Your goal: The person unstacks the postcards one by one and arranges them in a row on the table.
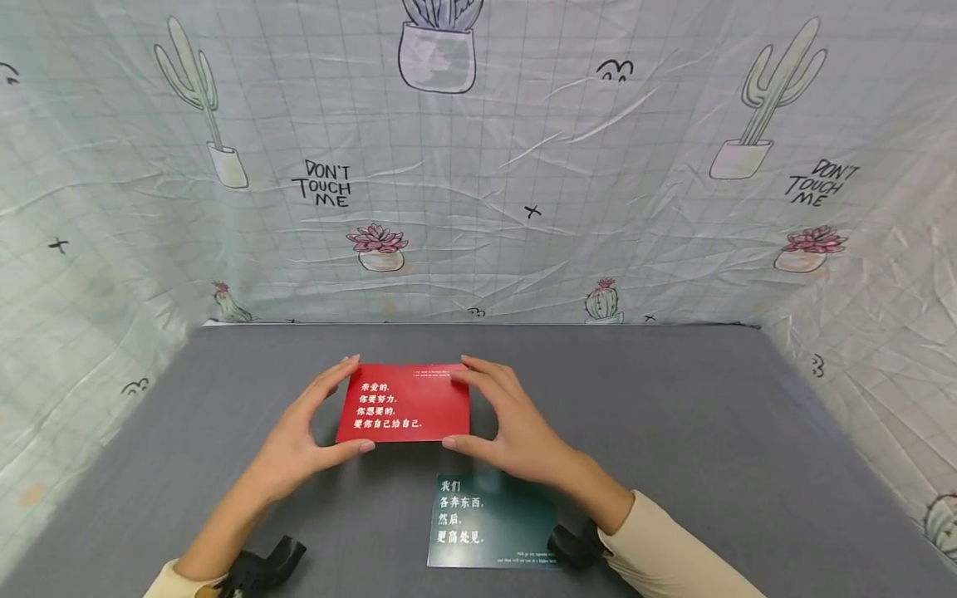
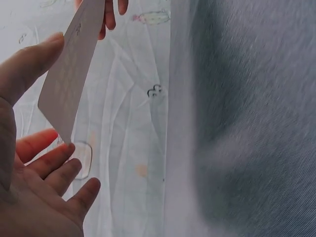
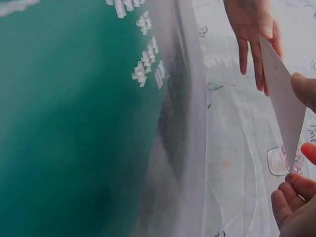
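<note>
The left hand [image 1: 293, 440] pinched the left corners of the red postcard [image 1: 404, 403], which hung above the gray tabletop [image 1: 673, 415]; the right hand [image 1: 516, 428] pinched its right corners. The dark green postcard [image 1: 486, 523] lay nearer the person. The step seemed to be holding the red postcard up; moving it called for both hands together.

- The left sleeve [image 1: 168, 585] is a soft cream colour, and just its end shows.
- The right sleeve [image 1: 673, 544] is cream too, and more of it shows. It looks plain.
- The left black gadget [image 1: 262, 568], worn by the sleeve end, has a bent tip, with a small yellow-brown bit [image 1: 208, 591] beside it.
- The right black gadget [image 1: 576, 545] looks chunky, with round edges.
- The left hand [image 1: 297, 440] and right hand [image 1: 516, 423] are bare, with short nails.
</note>
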Available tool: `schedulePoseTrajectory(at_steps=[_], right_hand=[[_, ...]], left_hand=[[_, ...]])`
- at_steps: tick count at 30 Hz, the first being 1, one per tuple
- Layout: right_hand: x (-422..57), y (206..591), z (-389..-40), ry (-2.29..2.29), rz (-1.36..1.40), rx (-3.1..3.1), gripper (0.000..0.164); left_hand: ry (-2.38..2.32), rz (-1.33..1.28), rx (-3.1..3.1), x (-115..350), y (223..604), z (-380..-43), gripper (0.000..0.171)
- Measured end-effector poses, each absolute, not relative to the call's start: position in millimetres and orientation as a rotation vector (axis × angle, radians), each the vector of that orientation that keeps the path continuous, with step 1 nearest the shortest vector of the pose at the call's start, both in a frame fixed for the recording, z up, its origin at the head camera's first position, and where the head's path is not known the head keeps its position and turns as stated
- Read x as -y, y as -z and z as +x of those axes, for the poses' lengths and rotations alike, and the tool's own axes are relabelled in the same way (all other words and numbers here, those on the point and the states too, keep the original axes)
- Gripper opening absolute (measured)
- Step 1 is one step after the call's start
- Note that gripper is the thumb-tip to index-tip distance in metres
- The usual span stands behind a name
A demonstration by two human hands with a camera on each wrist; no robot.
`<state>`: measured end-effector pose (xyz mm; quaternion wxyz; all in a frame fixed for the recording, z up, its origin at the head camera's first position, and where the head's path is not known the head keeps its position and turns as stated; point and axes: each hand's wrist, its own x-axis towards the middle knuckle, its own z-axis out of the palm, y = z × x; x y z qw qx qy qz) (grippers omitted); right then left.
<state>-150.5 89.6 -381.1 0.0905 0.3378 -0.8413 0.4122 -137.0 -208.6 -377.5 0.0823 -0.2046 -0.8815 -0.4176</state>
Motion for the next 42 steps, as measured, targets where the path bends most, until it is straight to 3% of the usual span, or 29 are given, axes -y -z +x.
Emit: schedulePoseTrajectory(at_steps=[14,29,42], right_hand=[[-52.6,374.0,-183.0,-1.3,0.982,2.504,0.072],[-14.7,366.6,-219.0,-1.264,0.944,2.602,0.072],[27.7,383.6,-241.2,-1.155,0.88,2.747,0.073]], left_hand=[[1.359,-0.512,2.611,225.9,366.5,-154.6,0.092],[1.277,-0.43,2.743,265.8,354.4,-198.0,0.092],[1.304,-0.293,2.89,305.5,368.2,-220.6,0.096]])
